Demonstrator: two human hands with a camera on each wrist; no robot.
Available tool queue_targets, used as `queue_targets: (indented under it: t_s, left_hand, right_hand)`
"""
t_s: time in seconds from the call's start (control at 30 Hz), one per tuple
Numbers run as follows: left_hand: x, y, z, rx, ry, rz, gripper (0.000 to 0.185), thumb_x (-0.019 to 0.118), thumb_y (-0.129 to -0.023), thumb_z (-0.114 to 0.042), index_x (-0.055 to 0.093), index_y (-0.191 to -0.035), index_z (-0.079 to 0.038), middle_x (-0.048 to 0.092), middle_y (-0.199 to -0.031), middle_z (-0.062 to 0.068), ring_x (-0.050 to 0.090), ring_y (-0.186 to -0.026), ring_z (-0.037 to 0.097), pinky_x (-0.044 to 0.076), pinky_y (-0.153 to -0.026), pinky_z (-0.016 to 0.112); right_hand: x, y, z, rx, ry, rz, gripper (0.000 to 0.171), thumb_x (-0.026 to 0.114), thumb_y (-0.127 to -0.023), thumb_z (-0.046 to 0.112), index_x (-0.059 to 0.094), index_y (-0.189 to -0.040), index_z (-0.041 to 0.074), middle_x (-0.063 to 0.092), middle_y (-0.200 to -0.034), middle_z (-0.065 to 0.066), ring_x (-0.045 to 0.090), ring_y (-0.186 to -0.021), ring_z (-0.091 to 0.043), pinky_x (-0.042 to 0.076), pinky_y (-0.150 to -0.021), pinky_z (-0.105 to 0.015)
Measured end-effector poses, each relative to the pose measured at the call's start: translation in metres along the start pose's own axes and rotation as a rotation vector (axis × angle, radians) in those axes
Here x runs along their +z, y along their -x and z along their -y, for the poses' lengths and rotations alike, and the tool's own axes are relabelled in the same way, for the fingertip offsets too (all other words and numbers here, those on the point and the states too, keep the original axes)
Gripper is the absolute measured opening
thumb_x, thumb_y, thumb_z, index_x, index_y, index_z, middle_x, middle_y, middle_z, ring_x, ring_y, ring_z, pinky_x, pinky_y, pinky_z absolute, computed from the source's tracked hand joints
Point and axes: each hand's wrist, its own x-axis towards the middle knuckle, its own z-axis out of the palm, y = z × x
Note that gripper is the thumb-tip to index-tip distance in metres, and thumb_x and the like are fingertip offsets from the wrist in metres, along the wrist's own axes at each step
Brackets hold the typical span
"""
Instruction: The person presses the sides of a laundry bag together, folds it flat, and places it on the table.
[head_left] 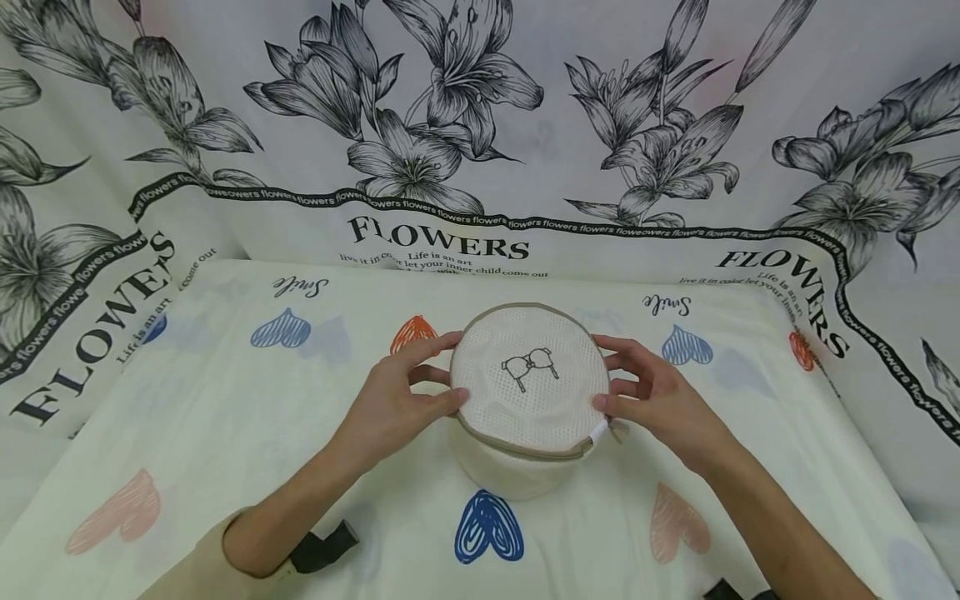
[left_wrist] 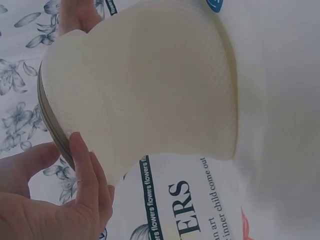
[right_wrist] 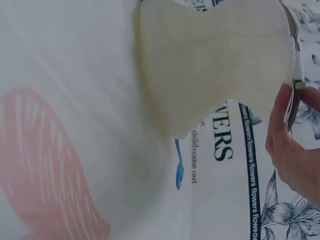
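A round, cream-white mesh laundry bag (head_left: 525, 400) with a small line drawing on its top stands upright on the bedsheet, its lid tilted toward me. A tan zipped trim runs round the lid, and a zipper pull (head_left: 617, 432) hangs at the front right. My left hand (head_left: 393, 400) pinches the rim at the left, thumb on the near side. Opposite it, my right hand (head_left: 663, 400) grips the right rim between thumb and fingers. In the left wrist view the bag's side wall (left_wrist: 150, 85) looks soft and caved in. The right wrist view shows the other side sagging inward too.
Under the bag lies a white sheet (head_left: 300, 433) printed with hearts, among them a blue heart (head_left: 489, 527) just in front of it. Behind rises a white curtain (head_left: 555, 175) with black lilies and lettering. A black strap (head_left: 324, 547) is at the left wrist.
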Motion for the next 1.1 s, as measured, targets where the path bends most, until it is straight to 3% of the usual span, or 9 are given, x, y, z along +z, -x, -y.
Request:
queue_targets:
  t_s: [0.3,0.4,0.6,0.87,1.1]
  left_hand:
    - [0.0,-0.003,0.003,-0.068,0.048,-0.01,0.065,0.08,-0.082,-0.005,0.056,-0.141,-0.018,0.055,-0.137,0.005,0.067,-0.103,0.022,0.061,-0.073,0.032]
    - [0.0,-0.004,0.002,-0.101,0.089,-0.011,0.064,0.081,-0.082,-0.003,0.057,-0.139,-0.019,0.057,-0.135,0.003,0.068,-0.101,0.022,0.061,-0.073,0.034]
    - [0.002,-0.004,0.004,-0.118,0.155,0.038,0.068,0.077,-0.083,0.001,0.053,-0.144,-0.017,0.06,-0.127,0.013,0.071,-0.09,0.026,0.061,-0.069,0.039]
    - [0.003,-0.004,0.006,-0.132,0.186,0.037,0.069,0.075,-0.083,0.005,0.053,-0.144,-0.016,0.055,-0.135,0.012,0.069,-0.097,0.027,0.061,-0.07,0.039]
    - [0.003,-0.007,0.011,-0.119,0.218,0.027,0.063,0.077,-0.083,0.003,0.054,-0.14,-0.01,0.053,-0.138,0.012,0.066,-0.105,0.026,0.061,-0.073,0.038]
  right_hand:
    - [0.002,-0.002,-0.003,-0.004,-0.014,-0.015,0.059,0.071,-0.092,0.008,0.043,-0.144,0.007,0.052,-0.124,-0.014,0.067,-0.085,-0.013,0.058,-0.077,-0.03]
    - [0.003,-0.003,-0.004,0.002,-0.018,-0.009,0.065,0.072,-0.091,0.008,0.041,-0.148,0.011,0.052,-0.124,-0.015,0.068,-0.088,-0.015,0.058,-0.078,-0.03]
    - [0.006,-0.003,-0.005,-0.012,-0.023,0.025,0.077,0.074,-0.088,0.006,0.036,-0.154,0.017,0.052,-0.125,-0.018,0.069,-0.099,-0.019,0.059,-0.08,-0.03]
    - [0.007,-0.005,-0.008,-0.019,-0.018,0.009,0.062,0.07,-0.093,0.009,0.044,-0.149,0.011,0.051,-0.123,-0.018,0.069,-0.085,-0.018,0.06,-0.077,-0.035]
    - [0.005,-0.006,-0.01,-0.005,-0.015,-0.007,0.057,0.071,-0.092,0.009,0.046,-0.144,0.008,0.048,-0.13,-0.016,0.068,-0.083,-0.017,0.06,-0.077,-0.035]
